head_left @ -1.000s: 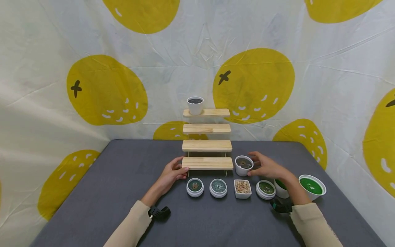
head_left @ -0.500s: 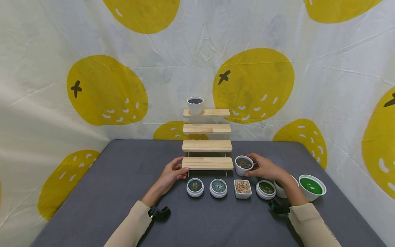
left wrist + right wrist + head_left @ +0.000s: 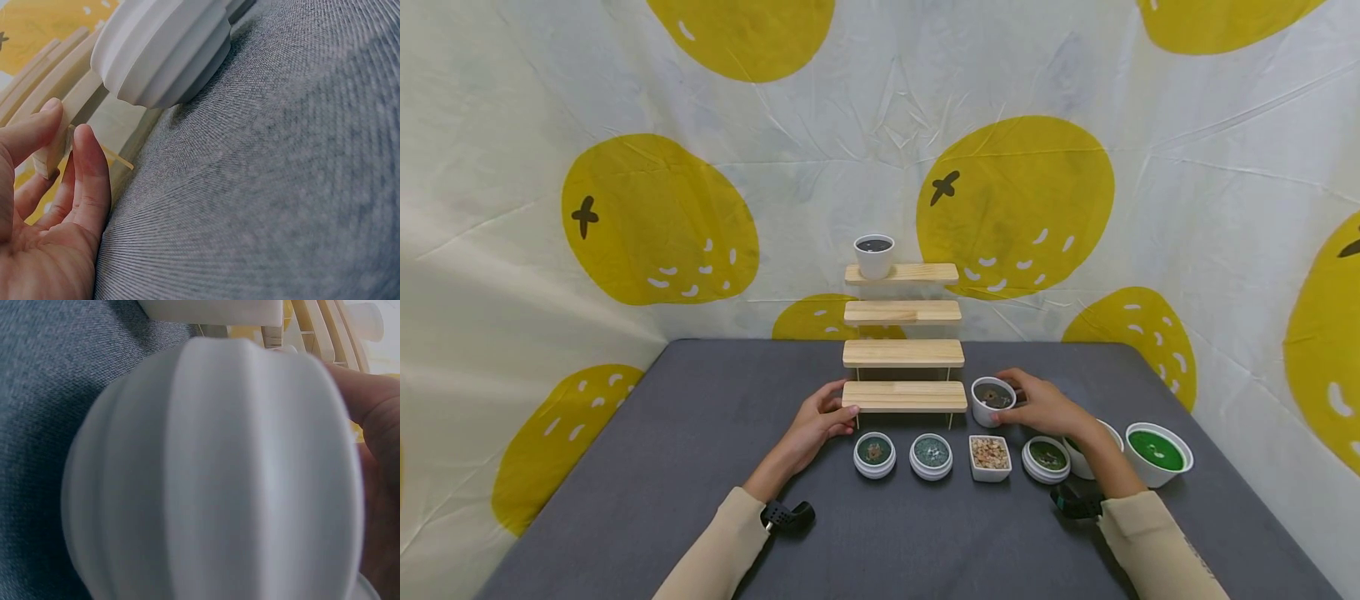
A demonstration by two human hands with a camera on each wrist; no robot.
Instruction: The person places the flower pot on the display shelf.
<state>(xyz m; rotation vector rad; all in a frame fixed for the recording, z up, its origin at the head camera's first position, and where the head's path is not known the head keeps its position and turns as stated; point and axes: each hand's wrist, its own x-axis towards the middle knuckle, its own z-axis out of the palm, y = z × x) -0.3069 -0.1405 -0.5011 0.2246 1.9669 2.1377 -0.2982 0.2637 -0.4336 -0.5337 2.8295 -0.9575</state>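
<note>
A tiered wooden stand (image 3: 904,397) rises in steps at the middle of the table. My left hand (image 3: 808,429) pinches the left end of its lowest shelf; in the left wrist view the thumb (image 3: 44,119) lies on the shelf's edge and fingers reach beneath. Right of that shelf is a white cup (image 3: 992,397) with a dark filling. My right hand (image 3: 1047,408) holds this cup from the right, thumb at its front and fingers behind. A ribbed white bowl (image 3: 212,475) fills most of the right wrist view and hides much of that hand. Another white cup (image 3: 874,258) stands on the top shelf's left end.
Along the front are two round white bowls (image 3: 874,455) (image 3: 931,457), a square dish (image 3: 989,460) of chopped bits and a round bowl (image 3: 1046,460) with green contents. Two larger green-filled cups, one (image 3: 1157,454) farthest right, stand by my right forearm. A fruit-print curtain (image 3: 850,167) hangs behind.
My right hand has shifted slightly left, and its thumb has come further across the front of the cup. The left hand and the stand have stayed in place.
</note>
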